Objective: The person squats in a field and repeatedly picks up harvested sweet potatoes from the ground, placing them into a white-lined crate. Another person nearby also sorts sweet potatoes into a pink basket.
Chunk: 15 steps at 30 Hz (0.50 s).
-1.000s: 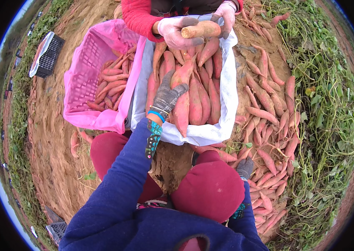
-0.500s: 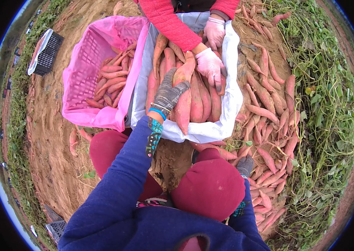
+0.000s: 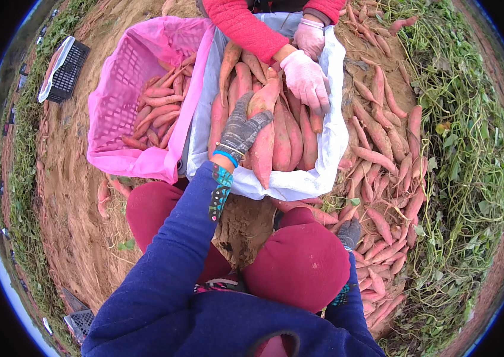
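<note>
My left hand (image 3: 241, 130), in a grey knit glove, is closed on a large pinkish sweet potato (image 3: 265, 134). This sweet potato lies on top of others, tip toward me, in a crate with a white liner (image 3: 330, 160). Beyond my right knee, my right hand (image 3: 350, 233), also in a grey glove, is down at a heap of sweet potatoes (image 3: 383, 229) on the ground. The knee and sleeve hide part of it, and its fingers cannot be made out. Across the crate, a co-worker's pink-gloved hand (image 3: 306, 80) touches the sweet potatoes at its right side.
A pink-lined crate (image 3: 109, 113) of smaller sweet potatoes adjoins on the left. The co-worker's other gloved hand (image 3: 309, 38) rests by the far right corner. Green vines (image 3: 457, 178) border the heap. A black crate (image 3: 68, 71) stands at far left.
The co-worker's nearer hand has shifted up and to the right, off the middle of the sweet potatoes. My left hand keeps its hold; my right hand has barely moved.
</note>
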### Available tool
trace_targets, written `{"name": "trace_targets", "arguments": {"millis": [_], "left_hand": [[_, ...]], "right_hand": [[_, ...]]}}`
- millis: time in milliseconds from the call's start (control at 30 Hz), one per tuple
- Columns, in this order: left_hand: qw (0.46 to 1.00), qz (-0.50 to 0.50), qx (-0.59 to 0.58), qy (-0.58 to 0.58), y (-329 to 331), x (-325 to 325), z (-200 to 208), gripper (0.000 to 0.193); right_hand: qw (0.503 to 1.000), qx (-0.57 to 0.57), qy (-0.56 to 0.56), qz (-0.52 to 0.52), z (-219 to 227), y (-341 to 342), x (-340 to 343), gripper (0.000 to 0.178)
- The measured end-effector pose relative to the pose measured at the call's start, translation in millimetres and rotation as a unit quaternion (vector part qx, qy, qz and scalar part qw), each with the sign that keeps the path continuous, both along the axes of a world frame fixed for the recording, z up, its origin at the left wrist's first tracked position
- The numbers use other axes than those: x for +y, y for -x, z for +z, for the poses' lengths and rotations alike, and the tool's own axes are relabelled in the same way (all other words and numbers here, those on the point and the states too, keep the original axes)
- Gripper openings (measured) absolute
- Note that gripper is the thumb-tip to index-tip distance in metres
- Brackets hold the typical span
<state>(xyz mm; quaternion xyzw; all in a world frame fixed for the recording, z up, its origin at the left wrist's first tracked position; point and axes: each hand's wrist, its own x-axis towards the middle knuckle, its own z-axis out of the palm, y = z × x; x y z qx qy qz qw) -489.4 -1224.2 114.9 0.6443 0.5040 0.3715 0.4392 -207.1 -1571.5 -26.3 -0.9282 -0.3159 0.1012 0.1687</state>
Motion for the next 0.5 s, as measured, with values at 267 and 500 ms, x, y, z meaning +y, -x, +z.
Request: {"name": "trace_targets", "arguments": {"millis": [267,500], "left_hand": [[1.000,-0.002,-0.002,-0.002,-1.2,-1.3,3.6,0.072],[1.000,-0.001,-0.028,-0.001,-1.2,-1.8,2.6,0.073]], "right_hand": [[1.000,-0.020,0.001,0.000,-3.7,0.9,-0.5,0.034],[1.000,-0.021,0.013,0.010,-2.9,-0.8,-0.7,0.035]]}}
